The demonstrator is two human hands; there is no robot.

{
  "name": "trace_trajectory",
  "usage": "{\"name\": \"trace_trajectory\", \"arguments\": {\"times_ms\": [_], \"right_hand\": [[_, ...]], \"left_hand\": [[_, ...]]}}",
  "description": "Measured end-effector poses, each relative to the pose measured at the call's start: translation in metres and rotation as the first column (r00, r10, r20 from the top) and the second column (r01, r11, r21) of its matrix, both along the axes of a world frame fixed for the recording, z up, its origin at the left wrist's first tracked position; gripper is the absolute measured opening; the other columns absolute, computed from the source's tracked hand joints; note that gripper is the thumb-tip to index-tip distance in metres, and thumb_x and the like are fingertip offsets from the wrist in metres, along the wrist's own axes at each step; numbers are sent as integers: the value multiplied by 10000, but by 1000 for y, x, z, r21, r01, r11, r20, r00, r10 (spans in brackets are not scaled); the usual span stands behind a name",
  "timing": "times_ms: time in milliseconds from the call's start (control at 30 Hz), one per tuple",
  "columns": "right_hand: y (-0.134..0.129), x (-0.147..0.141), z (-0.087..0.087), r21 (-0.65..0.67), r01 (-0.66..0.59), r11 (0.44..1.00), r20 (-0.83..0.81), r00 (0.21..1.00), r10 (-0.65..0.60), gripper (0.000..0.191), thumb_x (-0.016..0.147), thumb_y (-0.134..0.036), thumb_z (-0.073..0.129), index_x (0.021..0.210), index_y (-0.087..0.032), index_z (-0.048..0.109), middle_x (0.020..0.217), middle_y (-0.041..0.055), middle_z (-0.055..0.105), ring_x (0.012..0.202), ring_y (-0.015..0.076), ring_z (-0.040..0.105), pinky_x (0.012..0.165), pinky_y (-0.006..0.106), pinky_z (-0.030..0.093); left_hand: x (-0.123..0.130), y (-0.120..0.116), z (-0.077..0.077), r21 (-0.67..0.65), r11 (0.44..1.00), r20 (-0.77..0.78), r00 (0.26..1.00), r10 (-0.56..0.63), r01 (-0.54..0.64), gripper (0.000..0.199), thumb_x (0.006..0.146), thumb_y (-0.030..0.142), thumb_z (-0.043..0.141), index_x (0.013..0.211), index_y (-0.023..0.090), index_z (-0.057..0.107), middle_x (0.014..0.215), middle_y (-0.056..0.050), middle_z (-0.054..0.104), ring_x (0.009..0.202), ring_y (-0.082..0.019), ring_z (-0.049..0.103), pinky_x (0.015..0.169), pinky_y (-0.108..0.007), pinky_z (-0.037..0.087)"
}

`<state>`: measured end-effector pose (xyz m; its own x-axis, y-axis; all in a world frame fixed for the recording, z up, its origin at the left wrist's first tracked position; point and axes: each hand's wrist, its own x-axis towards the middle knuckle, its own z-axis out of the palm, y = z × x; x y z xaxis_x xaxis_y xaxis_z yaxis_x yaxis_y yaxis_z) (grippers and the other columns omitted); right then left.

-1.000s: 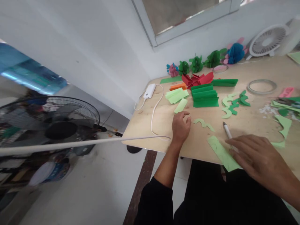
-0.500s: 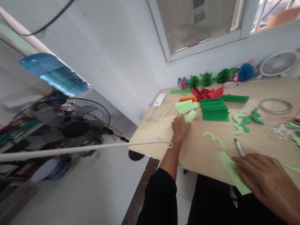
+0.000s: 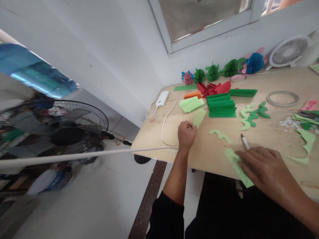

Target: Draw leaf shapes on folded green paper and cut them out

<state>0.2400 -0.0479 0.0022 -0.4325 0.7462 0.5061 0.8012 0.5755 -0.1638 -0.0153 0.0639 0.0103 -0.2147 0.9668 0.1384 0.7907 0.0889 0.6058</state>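
Observation:
My left hand (image 3: pixel 186 134) is closed, pinching the near end of a light green paper strip (image 3: pixel 199 117) between thumb and fingers. Just beyond it lies a stack of light green folded papers (image 3: pixel 191 104). At the table's front edge, my right hand (image 3: pixel 265 166) is closed around a white pen (image 3: pixel 245 142), its dark tip pointing away from me. The same hand holds another light green paper piece (image 3: pixel 236 166) with curved lines drawn on it, overhanging the edge. Between the hands rests a wavy light green cutout (image 3: pixel 219 135).
Dark green pleated paper (image 3: pixel 221 105), red folded paper (image 3: pixel 213 89) and green wavy cutouts (image 3: pixel 251 116) lie further back. Several honeycomb paper figures (image 3: pixel 213 72) line the wall near a small white fan (image 3: pixel 287 53). A white cable (image 3: pixel 99 153) crosses from a power bank (image 3: pixel 162 98).
My left hand has shifted its grip on the light green strip, which shows longer now. My right hand still holds the pen and drawn paper. The view has turned slightly right and down.

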Motion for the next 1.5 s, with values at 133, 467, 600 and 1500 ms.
{"name": "trace_trajectory", "arguments": {"times_ms": [133, 467, 600, 1500], "right_hand": [[6, -3, 1, 4, 31, 1000, 18, 999, -31, 212, 931, -343, 502, 1047, -259, 657, 797, 33, 714, 805, 229, 631, 741, 381, 384], [3, 1, 1, 33, 73, 997, -5, 997, -73, 233, 922, -311, 520, 1100, -242, 654, 877, 55, 750, 840, 240, 650, 748, 393, 380], [-11, 9, 5, 101, 47, 994, -18, 999, -46, 246, 919, -260, 524, 1134, -204, 630, 929, 79, 756, 902, 262, 662, 768, 409, 404], [95, 198, 24, -285, 680, 675, 218, 732, -645, 626, 823, -696, 492, 1025, -184, 790, 951, 158, 771, 755, 234, 632, 625, 400, 331]], "left_hand": [[0, -42, -3, 68, 998, 46, 999, -19, 16, 119, 808, 188, 614, 742, 218, 520, 878, -19, 628, 899, -189, 613, 837, -325, 492], [40, -120, -2, 310, 890, -106, 943, -317, 334, 201, 872, 187, 563, 1062, 205, 624, 1126, -100, 668, 1081, -271, 568, 977, -455, 441], [49, -137, -11, 239, 755, -219, 792, -570, 610, 318, 886, 265, 567, 1194, 204, 611, 1300, -96, 648, 1245, -296, 524, 1036, -475, 418], [68, -122, 2, 262, 939, 694, 633, -342, 221, 155, 908, 308, 610, 908, 204, 725, 929, -48, 746, 914, -195, 684, 866, -353, 541]]}}
